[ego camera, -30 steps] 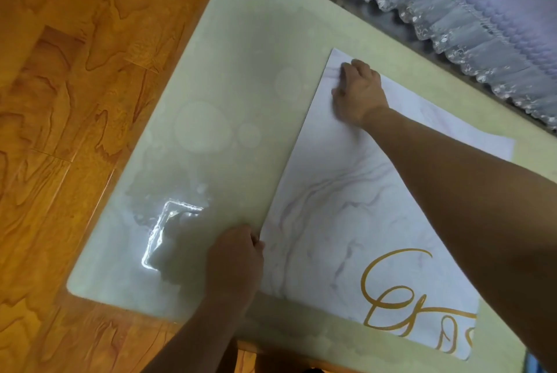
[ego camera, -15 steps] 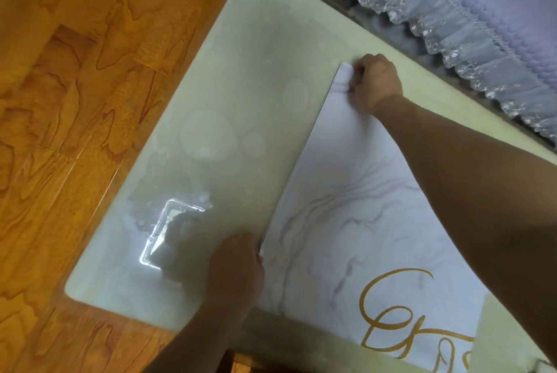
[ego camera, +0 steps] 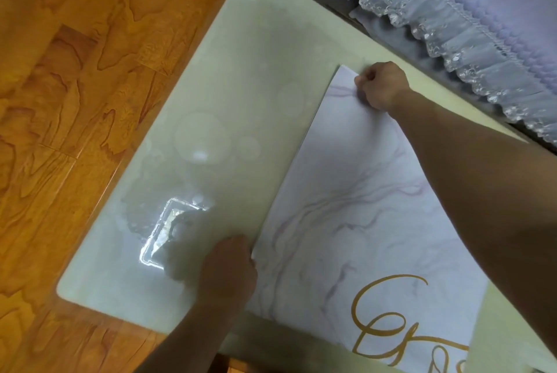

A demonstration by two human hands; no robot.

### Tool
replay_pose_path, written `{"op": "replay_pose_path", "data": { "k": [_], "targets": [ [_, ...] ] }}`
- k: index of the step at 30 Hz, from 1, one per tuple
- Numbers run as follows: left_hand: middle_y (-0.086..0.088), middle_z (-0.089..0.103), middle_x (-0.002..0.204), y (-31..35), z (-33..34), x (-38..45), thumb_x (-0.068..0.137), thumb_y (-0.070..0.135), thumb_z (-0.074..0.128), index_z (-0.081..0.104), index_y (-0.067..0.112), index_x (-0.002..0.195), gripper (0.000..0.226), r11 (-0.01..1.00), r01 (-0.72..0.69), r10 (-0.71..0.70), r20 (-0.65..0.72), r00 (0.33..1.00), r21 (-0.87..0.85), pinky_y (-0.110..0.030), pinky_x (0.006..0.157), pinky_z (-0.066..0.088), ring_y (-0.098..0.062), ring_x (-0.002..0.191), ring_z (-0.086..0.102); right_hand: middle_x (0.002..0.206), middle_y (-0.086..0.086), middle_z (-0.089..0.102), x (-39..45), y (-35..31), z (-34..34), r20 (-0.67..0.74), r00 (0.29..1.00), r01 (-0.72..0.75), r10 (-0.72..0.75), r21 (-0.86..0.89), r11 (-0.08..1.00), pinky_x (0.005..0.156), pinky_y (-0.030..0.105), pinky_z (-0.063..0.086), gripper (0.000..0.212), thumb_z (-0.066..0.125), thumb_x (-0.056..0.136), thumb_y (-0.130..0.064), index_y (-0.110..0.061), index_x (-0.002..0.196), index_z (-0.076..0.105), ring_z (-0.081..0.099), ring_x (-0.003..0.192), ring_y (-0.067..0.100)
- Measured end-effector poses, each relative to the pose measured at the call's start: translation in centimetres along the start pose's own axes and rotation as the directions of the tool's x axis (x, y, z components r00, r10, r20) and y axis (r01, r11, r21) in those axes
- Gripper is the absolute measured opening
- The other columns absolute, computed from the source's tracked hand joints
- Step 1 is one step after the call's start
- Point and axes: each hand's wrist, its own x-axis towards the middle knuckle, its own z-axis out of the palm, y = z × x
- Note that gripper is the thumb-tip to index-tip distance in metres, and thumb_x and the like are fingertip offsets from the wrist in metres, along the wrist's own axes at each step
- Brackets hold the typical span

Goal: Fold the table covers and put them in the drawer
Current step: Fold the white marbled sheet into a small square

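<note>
Item: white marble-patterned table cover with gold script, flat on glossy cream tabletop | Right hand: fingers curled, pinching cover's far corner | Left hand: gripping cover's near corner, fingers hidden.

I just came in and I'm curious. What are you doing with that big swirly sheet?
A person is getting a white marble-patterned table cover with gold lettering ready to fold on the pale glossy table. The right hand pinches the cover's far corner, and the left hand grips its near corner at the same edge. The cover mostly lies flat. No drawer is in view.
</note>
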Motion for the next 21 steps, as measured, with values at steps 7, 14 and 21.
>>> {"op": "replay_pose_path", "data": {
  "k": [7, 14, 21],
  "targets": [
    [0.007, 0.053, 0.087, -0.5, -0.1, -0.4, 0.094, 0.032, 0.067, 0.049, 0.031, 0.079, 0.022, 0.998, -0.002, 0.001, -0.021, 1.000, -0.069, -0.028, 0.080, 0.042, -0.018, 0.097, 0.060, 0.105, 0.007, 0.069, 0.5, -0.3, -0.6, -0.034, 0.999, -0.017, 0.014, -0.086, 0.996, 0.080, 0.028, 0.045, 0.009, 0.067, 0.092, -0.031, -0.023, 0.088, 0.067, 0.063, 0.104, 0.030],
    [0.010, 0.059, 0.088, -0.5, -0.2, -0.3, 0.091, 0.038, 0.069, 0.056, 0.029, 0.081, 0.019, 0.992, 0.023, -0.028, -0.032, 0.999, -0.124, -0.028, 0.078, 0.043, -0.015, 0.091, 0.059, 0.106, 0.008, 0.071, 0.2, -0.2, -0.4, -0.124, 0.992, -0.020, 0.004, -0.133, 0.991, 0.081, 0.026, 0.042, 0.009, 0.068, 0.091, -0.031, -0.025, 0.084, 0.065, 0.064, 0.103, 0.031],
    [0.007, 0.064, 0.095, -0.4, -0.3, -0.3, 0.092, 0.039, 0.068, 0.056, 0.029, 0.082, 0.018, 0.994, 0.014, -0.018, -0.039, 0.999, -0.109, -0.031, 0.084, 0.046, -0.017, 0.097, 0.061, 0.104, 0.010, 0.071, -0.4, -0.1, 0.9, -0.212, 0.977, -0.039, 0.021, -0.080, 0.996, 0.074, 0.027, 0.038, 0.011, 0.066, 0.093, -0.027, -0.019, 0.095, 0.072, 0.062, 0.097, 0.032]
  ]
}}
